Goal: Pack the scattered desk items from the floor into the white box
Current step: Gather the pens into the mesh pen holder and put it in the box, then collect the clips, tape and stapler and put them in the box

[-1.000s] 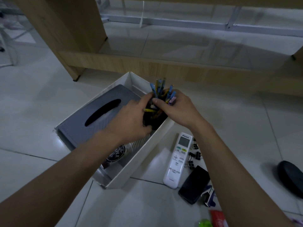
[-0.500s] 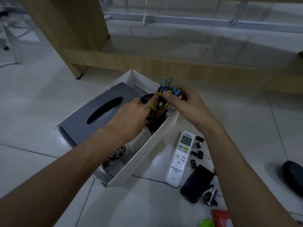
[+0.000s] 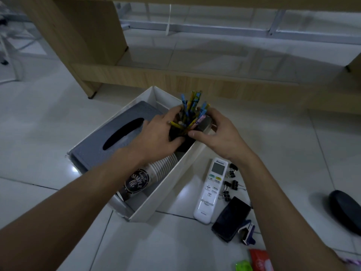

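Note:
The white box [image 3: 166,194] lies on the tiled floor with a grey tissue box [image 3: 101,145] and a stack of paper cups [image 3: 154,171] inside. At its far right corner stands a black pen holder [image 3: 185,142] full of coloured pencils [image 3: 192,106]. My left hand [image 3: 158,133] and my right hand [image 3: 214,132] curl around the holder and the pencil bunch from both sides. On the floor to the right lie a white remote [image 3: 212,190], several black binder clips [image 3: 230,182], a black phone [image 3: 231,218] and a blue stapler [image 3: 247,231].
A wooden desk frame [image 3: 175,79] runs behind the box. A dark round object [image 3: 345,210] sits at the right edge. A red packet [image 3: 260,260] and a green item [image 3: 243,266] lie at the bottom near my right forearm.
Both hands have stayed at the pen holder in the box's far right corner, shifting their grip around the pencils. The pencil bunch now stands more upright.

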